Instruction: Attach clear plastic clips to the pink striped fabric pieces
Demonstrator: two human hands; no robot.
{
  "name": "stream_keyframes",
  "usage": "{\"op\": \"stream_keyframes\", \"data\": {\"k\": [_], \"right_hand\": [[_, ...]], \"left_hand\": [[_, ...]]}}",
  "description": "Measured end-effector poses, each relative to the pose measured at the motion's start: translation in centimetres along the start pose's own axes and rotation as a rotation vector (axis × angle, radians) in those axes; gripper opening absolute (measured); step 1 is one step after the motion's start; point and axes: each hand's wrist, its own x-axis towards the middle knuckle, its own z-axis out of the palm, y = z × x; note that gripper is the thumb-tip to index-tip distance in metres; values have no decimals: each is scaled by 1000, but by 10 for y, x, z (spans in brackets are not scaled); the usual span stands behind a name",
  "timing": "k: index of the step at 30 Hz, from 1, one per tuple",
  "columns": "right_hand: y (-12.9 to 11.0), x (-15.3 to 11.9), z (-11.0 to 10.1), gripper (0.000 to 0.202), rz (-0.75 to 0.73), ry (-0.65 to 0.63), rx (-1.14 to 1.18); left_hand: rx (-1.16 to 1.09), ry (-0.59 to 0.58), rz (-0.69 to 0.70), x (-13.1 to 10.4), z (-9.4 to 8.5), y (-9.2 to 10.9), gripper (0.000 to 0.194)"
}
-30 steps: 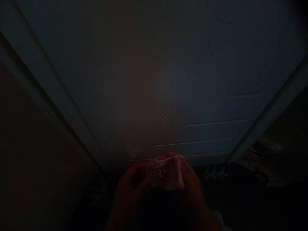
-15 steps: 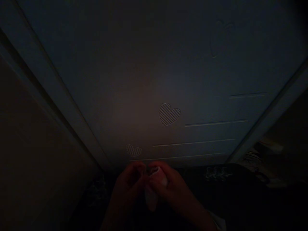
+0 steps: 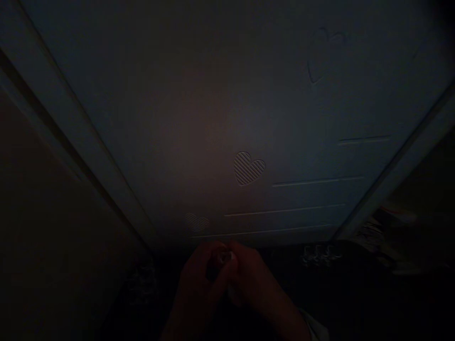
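Observation:
Low in the middle of the dark head view, my two hands are together with bent fingers. Between them is a small pale, sock-like piece of cloth [image 3: 234, 294]. My left hand [image 3: 195, 274] is closed on its left side, thumb and fingers curled near the upper end. My right hand [image 3: 254, 272] grips it from the right, covering much of it. A whitish edge shows between the fingertips, and a pale part hangs below. Dim light and the fingers hide the rest, so its exact kind is uncertain.
A pale door [image 3: 199, 118] with grooved hearts and lines fills the view ahead, framed on both sides. Dark wall [image 3: 46, 203] stands at left. White curly patterns [image 3: 320, 255] mark the dark floor or mat. Unclear pale items [image 3: 394, 215] lie at right.
My hands have drawn closer together, the left shifting right to meet the other. The pale cloth is now more covered by fingers, and its hanging part has moved slightly right.

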Motion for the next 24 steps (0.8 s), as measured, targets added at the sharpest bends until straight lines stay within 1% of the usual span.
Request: {"op": "stream_keyframes", "data": {"k": [4,8,11,16,19,24], "right_hand": [[0,0,0,16,18,-2,-19],[1,-2,-2,12,-25,-35,52],[0,-5,-5,9,-40,-88,116],[-6,-10,-10,18,-51,-160,216],[-7,-11,-12,21,-77,-153,303],[-4,-10,-11,23,-32,-66,462]], "left_hand": [[46,20,25,1,0,-5,20],[19,14,60,2,-6,-10,22],[-36,7,21,1,-11,-14,26],[-132,1,-61,-1,-17,-17,29],[-114,6,-69,-2,-19,-17,30],[-116,-40,49,-6,-20,-15,20]]}}
